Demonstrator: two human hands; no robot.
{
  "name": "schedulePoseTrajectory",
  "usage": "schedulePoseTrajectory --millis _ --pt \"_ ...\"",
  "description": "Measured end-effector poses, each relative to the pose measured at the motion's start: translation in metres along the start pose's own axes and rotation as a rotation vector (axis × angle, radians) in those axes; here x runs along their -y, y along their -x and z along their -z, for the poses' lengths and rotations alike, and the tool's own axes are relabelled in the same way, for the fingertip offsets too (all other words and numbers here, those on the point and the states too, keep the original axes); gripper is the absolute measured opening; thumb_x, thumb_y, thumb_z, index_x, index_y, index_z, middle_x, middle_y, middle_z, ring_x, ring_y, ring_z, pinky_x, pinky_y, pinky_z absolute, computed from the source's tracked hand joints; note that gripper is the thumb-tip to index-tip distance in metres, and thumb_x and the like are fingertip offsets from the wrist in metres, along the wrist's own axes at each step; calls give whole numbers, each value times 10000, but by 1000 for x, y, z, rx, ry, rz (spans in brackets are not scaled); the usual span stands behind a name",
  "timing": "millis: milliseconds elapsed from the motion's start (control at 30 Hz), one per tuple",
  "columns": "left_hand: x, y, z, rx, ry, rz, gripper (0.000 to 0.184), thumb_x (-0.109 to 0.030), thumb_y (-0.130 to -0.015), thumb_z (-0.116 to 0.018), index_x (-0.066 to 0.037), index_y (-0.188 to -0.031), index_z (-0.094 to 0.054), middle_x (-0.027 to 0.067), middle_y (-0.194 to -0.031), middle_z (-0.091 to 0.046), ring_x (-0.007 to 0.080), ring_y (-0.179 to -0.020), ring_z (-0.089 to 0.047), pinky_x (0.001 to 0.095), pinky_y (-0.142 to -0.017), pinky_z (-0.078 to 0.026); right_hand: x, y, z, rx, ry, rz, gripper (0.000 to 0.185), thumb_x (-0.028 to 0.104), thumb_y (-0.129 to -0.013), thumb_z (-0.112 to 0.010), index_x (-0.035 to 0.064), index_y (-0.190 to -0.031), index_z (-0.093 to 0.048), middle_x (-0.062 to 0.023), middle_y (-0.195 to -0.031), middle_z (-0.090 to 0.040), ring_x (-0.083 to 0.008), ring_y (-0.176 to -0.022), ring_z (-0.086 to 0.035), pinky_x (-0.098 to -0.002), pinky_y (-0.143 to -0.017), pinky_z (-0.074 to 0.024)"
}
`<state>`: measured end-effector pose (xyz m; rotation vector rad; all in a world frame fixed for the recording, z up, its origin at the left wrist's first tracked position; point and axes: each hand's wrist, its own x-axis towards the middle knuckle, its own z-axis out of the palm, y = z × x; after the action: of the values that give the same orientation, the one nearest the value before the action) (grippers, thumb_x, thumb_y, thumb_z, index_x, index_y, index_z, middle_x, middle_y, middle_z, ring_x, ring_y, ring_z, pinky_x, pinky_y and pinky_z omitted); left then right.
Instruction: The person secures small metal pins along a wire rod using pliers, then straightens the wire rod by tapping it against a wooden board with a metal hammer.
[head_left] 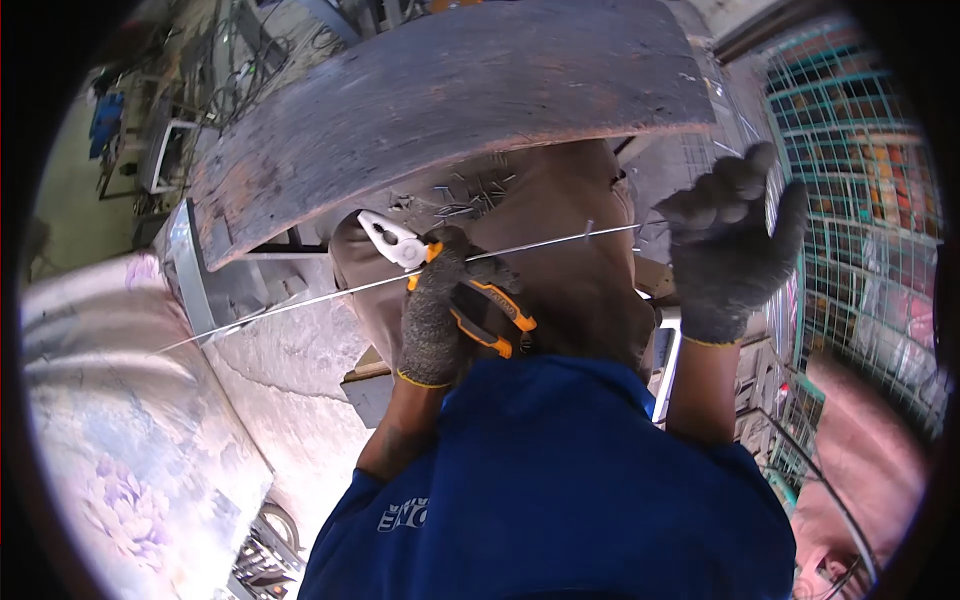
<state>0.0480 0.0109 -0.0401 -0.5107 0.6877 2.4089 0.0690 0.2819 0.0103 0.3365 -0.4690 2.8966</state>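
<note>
A dark grey glove with a yellow cuff covers my left hand (435,300), which is closed around pliers (400,245) with orange and black handles. The pliers' silver jaws point up and left. A long thin metal rod (330,295) passes through the same hand, running from the lower left up to the right. My right hand (725,245), also gloved, is raised with its fingers apart near the rod's right end. A small upright piece (588,229) shows on the rod between the hands.
A worn dark board (450,90) spans the space ahead. Short metal pieces (470,190) lie scattered beneath its near edge. Green wire mesh (850,180) stands at the right. Floral cloth (130,430) covers something at the left, and pink cloth (850,440) is at the lower right.
</note>
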Motion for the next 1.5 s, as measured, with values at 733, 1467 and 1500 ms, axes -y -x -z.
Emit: schedulePoseTrajectory --millis 733,1467,1500 --pt "-67 -5 10 -47 -414 -9 361 -276 -970 -566 -23 -1227 -566 51 -1078 -617 139 -965 -615 278 -813 -528 -14 33 0 -286 1549 -635 417 212 -954 -595 59 -1334 -518 -106 -1249 -587 -184 -1124 -552 -320 -950 -441" --pt "-36 -108 -29 67 -172 -19 277 -345 -939 -619 -84 -1031 -599 32 -896 -622 140 -770 -633 274 -635 -550 -46 79 -42 -201 1400 134 262 113 -958 -498 -43 -1164 -541 -158 -823 -623 -117 -571 -534 -260 -494 -438" --pt "-32 -104 -37 109 -192 16 279 -351 -938 -621 -88 -1027 -598 32 -890 -622 139 -758 -632 272 -628 -549 -43 76 -55 -283 1079 152 261 111 -962 -489 -52 -1161 -536 -146 -751 -608 -89 -494 -478 -235 -426 -390"
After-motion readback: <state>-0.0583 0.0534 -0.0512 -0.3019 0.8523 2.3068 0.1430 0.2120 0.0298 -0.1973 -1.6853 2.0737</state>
